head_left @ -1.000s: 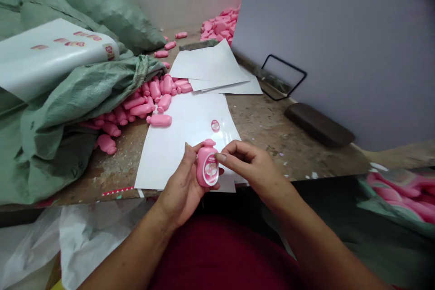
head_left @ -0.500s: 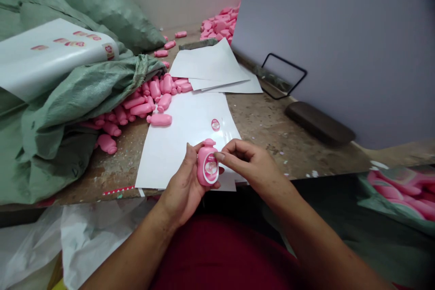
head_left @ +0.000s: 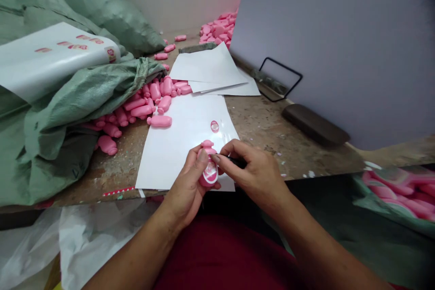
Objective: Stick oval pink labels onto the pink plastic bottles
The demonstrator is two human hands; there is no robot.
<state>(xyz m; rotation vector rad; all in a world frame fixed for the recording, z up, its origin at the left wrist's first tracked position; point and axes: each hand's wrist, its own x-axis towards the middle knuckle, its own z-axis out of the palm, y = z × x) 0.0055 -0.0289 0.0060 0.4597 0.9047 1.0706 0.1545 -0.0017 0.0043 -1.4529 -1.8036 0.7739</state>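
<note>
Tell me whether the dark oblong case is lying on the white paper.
No, the dark oblong case lies on the brown tabletop, to the right of the white paper.

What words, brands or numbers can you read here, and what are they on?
Nothing reads with certainty.
Label on the pink bottle in the left hand: partly covered, the rest too blurred.
Small sticker on the white sheet: too small.
Printed stickers on the glossy sheet: too small.
Dark marks on the green sack: too blurred.

Smooth pink plastic bottles (head_left: 160, 121), creased green woven sacks (head_left: 68, 99), and a rough, scuffed wooden table (head_left: 258, 131).
</note>
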